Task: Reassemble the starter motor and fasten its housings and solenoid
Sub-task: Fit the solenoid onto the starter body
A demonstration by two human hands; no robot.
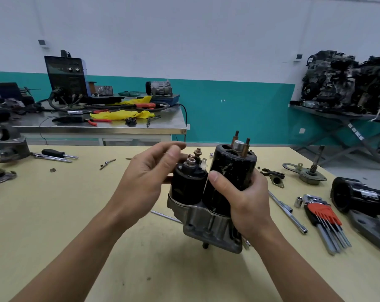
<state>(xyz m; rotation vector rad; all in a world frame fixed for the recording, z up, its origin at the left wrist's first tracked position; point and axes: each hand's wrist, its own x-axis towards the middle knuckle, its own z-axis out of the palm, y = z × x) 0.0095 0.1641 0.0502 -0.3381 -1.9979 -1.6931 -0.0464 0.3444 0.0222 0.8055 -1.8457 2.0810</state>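
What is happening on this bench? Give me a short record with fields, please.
Held: starter, upright
Right hand: grips the starter's black body
Left hand: fingers curled beside the solenoid; grip unclear
Top of body: uncovered, two copper rods stick up
Lying on table: hex keys, screwdriver

Both bare forearms slant in from the lower edge, the left from 7 o'clock, the right from 5 o'clock. The right hand (243, 199) grips the scuffed black cylindrical metal motor housing (232, 166), thumb laid across its front toward 10 o'clock. The left hand (149, 177), at 9 o'clock of it, curls its fingers, thumb and forefinger tips nearly together, perhaps pinching something small
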